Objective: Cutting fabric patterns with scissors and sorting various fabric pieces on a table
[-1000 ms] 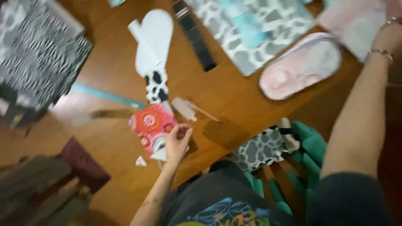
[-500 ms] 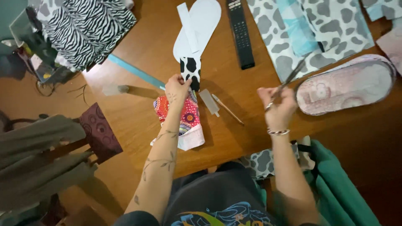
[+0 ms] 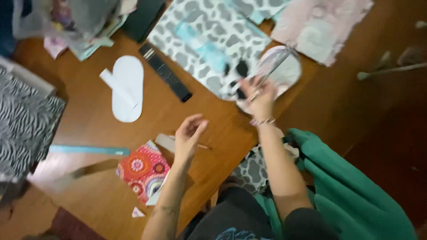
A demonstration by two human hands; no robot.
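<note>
My right hand (image 3: 259, 97) is closed on a pair of scissors (image 3: 270, 72), whose blades point up over a pink slipper sole (image 3: 288, 71). A small black-and-white spotted piece (image 3: 236, 82) sits right at that hand's fingers; blur hides whether it is held. My left hand (image 3: 189, 135) hovers with its fingers apart and nothing in it, just above a red patterned fabric piece (image 3: 142, 171) and a thin stick (image 3: 202, 146). A white sole-shaped cutout (image 3: 126, 89) lies further left on the wooden table (image 3: 89, 195).
A black remote (image 3: 165, 78) lies beside a grey spotted fabric (image 3: 200, 40). Pink fabric (image 3: 320, 24) is at the top right, zebra-striped fabric (image 3: 24, 129) at the left, a light blue strip (image 3: 89, 150) below it. Green cloth (image 3: 351, 191) drapes by my right arm.
My left hand has come off the spotted piece beside the white cutout and now hangs open. My right hand has carried the scissors up to the pink sole. The view has shifted.
</note>
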